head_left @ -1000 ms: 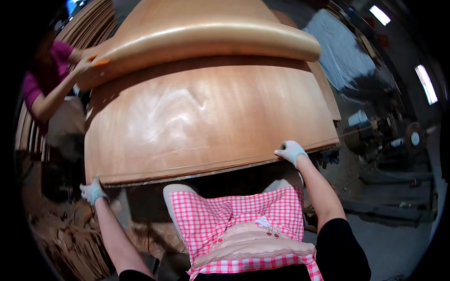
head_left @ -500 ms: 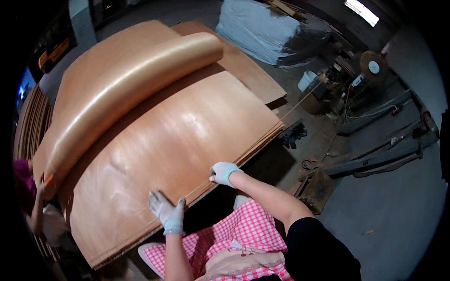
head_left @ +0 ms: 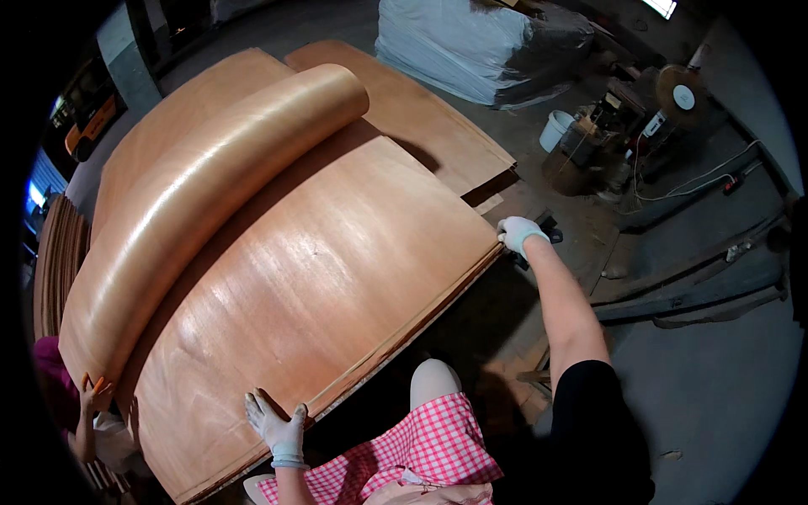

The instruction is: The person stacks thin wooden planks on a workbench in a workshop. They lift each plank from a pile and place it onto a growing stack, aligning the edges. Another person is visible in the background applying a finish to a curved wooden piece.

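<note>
A large stack of thin reddish-brown wood veneer sheets (head_left: 328, 261) lies in front of me. My left hand (head_left: 278, 429), in a whitish work glove, rests flat on the top sheet near its front edge, fingers and thumb spread. With my arm stretched out, my right hand (head_left: 521, 234), also gloved, is at the right corner of the stack. Its fingers are closed at the end of a narrow veneer strip (head_left: 404, 330) that runs along the front edge; the fingertips are partly hidden. Across the stack curves a big rolled-over veneer sheet (head_left: 215, 164).
A co-worker's hand (head_left: 93, 396) touches the roll's near left end. Behind the stack is another pile of sheets (head_left: 421, 118), with a plastic-wrapped bale (head_left: 454, 55) beyond. To the right stand a white bucket (head_left: 555, 130), a machine with a round disc (head_left: 682, 97) and a dark metal frame (head_left: 699, 290).
My right hand has moved right along the front edge to the corner. The strip no longer sticks out past that corner. My left hand remains flat on the sheet near the front edge.
</note>
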A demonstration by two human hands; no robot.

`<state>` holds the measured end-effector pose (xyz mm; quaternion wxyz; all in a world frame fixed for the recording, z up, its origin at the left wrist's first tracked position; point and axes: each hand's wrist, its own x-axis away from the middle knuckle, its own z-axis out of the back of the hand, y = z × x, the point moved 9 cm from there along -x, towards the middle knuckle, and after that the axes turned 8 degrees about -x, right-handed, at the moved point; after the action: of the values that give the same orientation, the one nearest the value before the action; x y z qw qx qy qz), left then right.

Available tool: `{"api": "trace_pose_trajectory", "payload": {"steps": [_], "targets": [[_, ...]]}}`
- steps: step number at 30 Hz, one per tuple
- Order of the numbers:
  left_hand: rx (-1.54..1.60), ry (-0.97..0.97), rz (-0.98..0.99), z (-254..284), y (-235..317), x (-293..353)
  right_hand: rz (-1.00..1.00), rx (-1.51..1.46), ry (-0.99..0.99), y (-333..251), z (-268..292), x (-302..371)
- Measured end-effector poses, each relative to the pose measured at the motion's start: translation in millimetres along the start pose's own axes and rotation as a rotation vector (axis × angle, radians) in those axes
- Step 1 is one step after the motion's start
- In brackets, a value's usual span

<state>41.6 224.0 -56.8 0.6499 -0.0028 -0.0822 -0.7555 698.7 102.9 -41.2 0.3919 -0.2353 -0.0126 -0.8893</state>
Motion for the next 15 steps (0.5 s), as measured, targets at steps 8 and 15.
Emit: {"api": "trace_pose_trajectory", "payload": {"steps": [8,15], "targets": [[0.029,-0.011,-0.007,9,13,3,-0.408,-0.521,0.407,66,-28,11],[0.194,0.359,-0.077,21,2,19,0.312,-0.645,0.601,-106,-48,131]]}}
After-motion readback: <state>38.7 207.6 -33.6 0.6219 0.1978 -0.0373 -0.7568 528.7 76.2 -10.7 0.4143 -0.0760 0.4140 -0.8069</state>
